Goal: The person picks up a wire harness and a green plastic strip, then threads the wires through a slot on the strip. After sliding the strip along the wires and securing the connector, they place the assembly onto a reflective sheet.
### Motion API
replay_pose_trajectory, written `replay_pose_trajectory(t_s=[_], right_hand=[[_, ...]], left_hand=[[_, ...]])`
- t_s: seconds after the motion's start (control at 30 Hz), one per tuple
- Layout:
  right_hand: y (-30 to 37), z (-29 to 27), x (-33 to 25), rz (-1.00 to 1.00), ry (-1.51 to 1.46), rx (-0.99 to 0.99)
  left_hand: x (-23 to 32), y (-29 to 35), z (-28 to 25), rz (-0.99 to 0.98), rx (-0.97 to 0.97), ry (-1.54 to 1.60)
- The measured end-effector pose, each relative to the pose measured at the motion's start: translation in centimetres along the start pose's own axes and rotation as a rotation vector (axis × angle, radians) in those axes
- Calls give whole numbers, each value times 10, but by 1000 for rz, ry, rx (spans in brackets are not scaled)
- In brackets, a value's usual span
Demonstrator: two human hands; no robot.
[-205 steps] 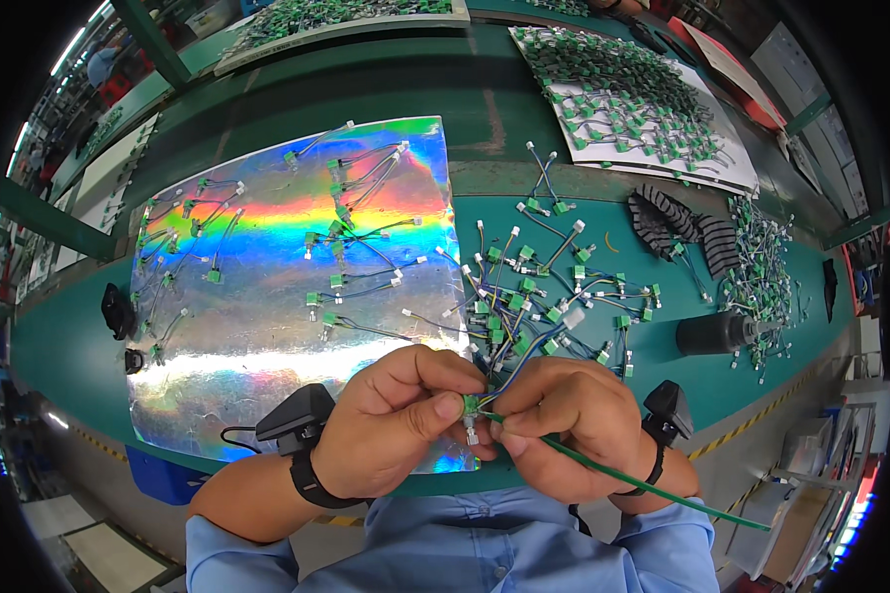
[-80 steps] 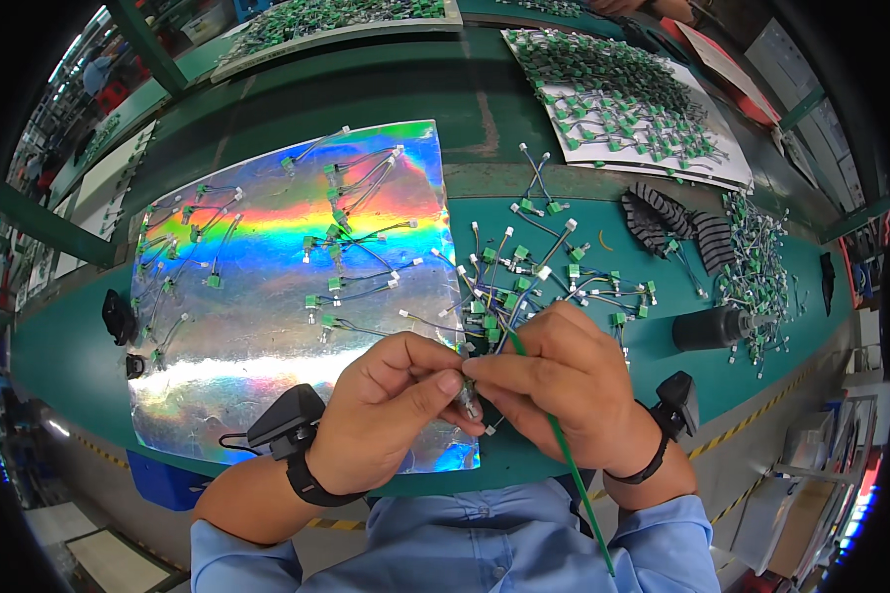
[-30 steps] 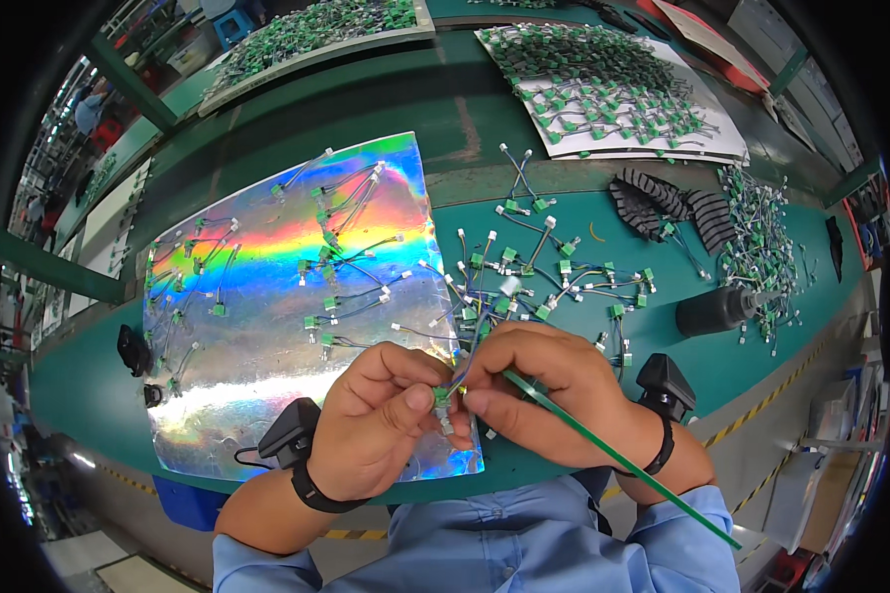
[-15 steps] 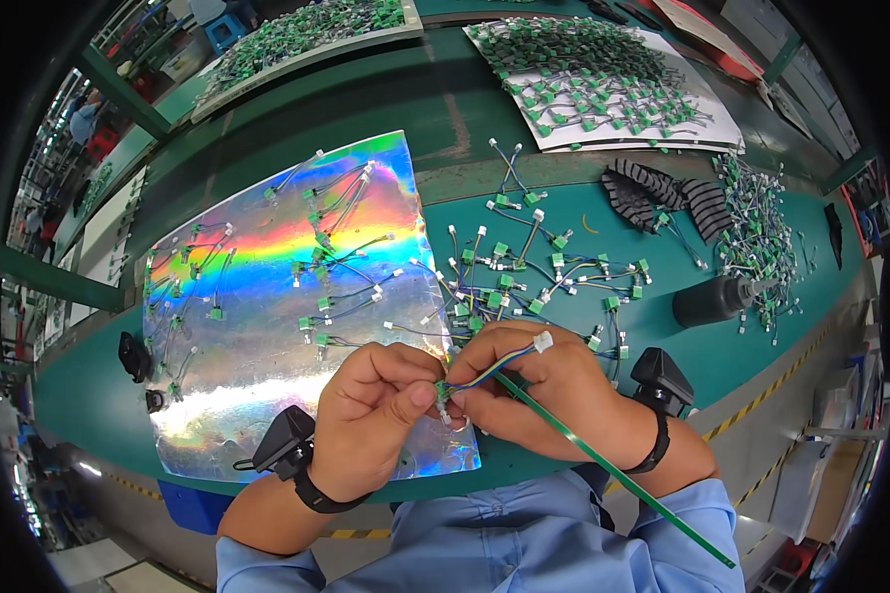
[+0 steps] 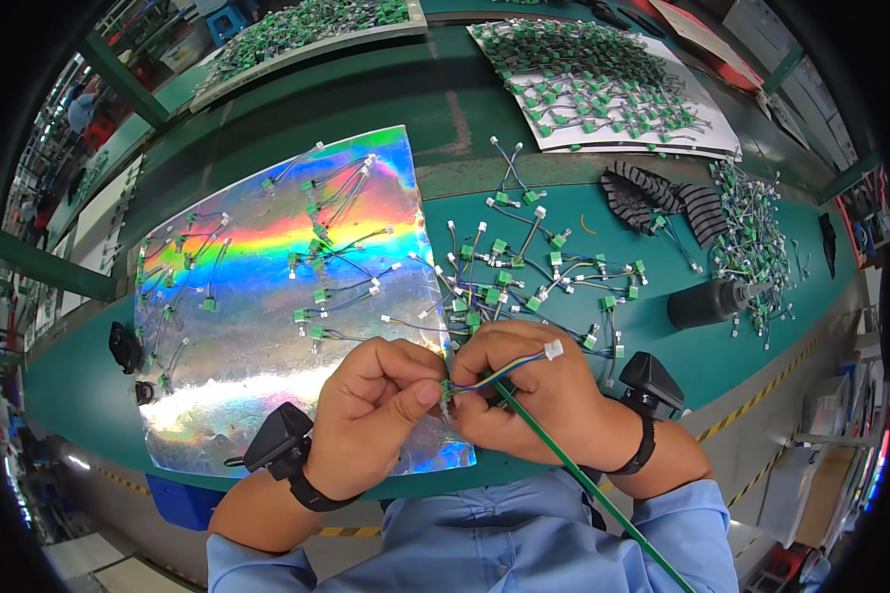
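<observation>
Between the thumb and forefinger of my left hand (image 5: 366, 415) is a small green connector (image 5: 446, 388) with a bundle of coloured wires (image 5: 499, 376). The wires run rightward over my right hand (image 5: 554, 405) to a white plug (image 5: 553, 350). My right hand is closed around a long, thin green strip (image 5: 598, 496), which slants down to the right past my sleeve. Its fingertips are close against the connector, so the strip's near end is partly hidden. Both hands meet over the right edge of a shiny holographic sheet (image 5: 218, 381).
Several wired connectors (image 5: 504, 282) lie on the green table (image 5: 420, 486), others on the sheet. At right are a black bottle (image 5: 707, 301), striped dark fabric (image 5: 628, 198) and a connector pile (image 5: 756, 237). Loaded white boards (image 5: 643, 148) stand at the back.
The strip has turned to a steeper slant, and the white plug has shifted slightly right. Both hands stay together at the connector; the whole view has moved a little.
</observation>
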State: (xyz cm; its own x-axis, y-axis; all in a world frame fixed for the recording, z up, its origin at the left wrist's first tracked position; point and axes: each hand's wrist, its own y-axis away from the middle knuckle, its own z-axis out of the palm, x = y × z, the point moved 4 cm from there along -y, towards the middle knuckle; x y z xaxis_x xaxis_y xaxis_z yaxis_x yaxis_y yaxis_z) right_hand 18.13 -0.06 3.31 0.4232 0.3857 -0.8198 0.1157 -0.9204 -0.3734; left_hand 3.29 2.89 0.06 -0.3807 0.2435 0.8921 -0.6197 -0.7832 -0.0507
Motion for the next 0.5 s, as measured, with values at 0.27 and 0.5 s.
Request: replay_pose_trajectory(t_s=[0.27, 0.5], right_hand=[[2, -1, 6, 78, -80, 0], [-2, -9, 4, 155, -170, -59]], left_hand=[[2, -1, 8, -155, 104, 56], [-4, -2, 0, -143, -48, 224]])
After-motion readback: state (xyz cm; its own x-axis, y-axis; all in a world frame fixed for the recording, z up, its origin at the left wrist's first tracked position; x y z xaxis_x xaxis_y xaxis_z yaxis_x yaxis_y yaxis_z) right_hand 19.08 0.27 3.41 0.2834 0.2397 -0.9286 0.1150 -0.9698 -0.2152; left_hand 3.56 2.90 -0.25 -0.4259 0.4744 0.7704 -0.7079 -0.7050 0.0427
